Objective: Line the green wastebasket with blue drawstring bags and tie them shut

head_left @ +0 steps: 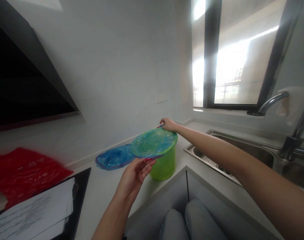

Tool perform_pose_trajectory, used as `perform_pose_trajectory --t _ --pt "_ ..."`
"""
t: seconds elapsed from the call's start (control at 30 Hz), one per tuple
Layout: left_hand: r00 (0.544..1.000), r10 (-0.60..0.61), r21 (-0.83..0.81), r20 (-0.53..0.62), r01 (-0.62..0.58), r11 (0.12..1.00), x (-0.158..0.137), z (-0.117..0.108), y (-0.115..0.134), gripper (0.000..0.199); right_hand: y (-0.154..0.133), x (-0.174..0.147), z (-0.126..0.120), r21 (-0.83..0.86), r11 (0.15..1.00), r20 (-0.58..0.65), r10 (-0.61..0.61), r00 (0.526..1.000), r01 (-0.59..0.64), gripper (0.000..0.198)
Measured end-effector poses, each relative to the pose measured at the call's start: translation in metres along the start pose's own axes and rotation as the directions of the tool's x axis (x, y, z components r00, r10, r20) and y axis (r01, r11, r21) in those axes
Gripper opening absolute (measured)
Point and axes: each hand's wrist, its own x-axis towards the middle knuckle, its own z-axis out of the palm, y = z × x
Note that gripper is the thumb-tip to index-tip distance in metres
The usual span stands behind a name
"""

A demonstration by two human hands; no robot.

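A green basket [165,165], lined with a translucent bag [152,143], stands on the surface [99,196] left of the sink [189,150]. The left hand [135,173] pinches the bag's near edge, the right hand [168,124] its far edge (a darker blue bag [114,157] lies just left).

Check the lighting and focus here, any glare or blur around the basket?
In the head view, glare washes out the window; also in the head view, the red plastic bag looks smeared and print on the papers is too soft to read, while the green basket is fairly distinct.
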Motion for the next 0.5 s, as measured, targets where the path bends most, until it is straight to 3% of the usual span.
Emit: perform_pose_trajectory --t 0.17,0.23,0.37,0.43,0.5 --pt "1.0 -0.005 0.102 0.011 0.004 0.995 -0.002 -0.001 -0.002 0.005 -0.004 -0.013 0.003 0.099 0.986 0.002 -0.136 0.991 0.135 0.037" --pt "0.999 -0.002 0.185 0.039 -0.005 0.983 -0.005 -0.003 -0.003 0.004 -0.004 -0.016 0.0 0.169 0.977 0.0 -0.133 0.991 0.132 0.04" --pt "0.995 -0.066 0.403 0.075 0.03 0.915 -0.007 -0.018 0.003 0.024 -0.001 -0.023 -0.015 0.287 0.958 -0.077 0.017 0.997 0.006 0.048" --pt "0.997 -0.072 0.497 0.031 0.047 0.866 0.0 -0.032 0.014 0.028 0.004 -0.031 -0.021 0.313 0.947 -0.117 0.108 0.987 -0.067 0.044" --pt "0.999 0.006 0.535 -0.053 0.023 0.845 0.014 -0.045 0.029 0.025 0.01 -0.044 -0.023 0.362 0.918 -0.092 0.208 0.974 -0.161 0.031"
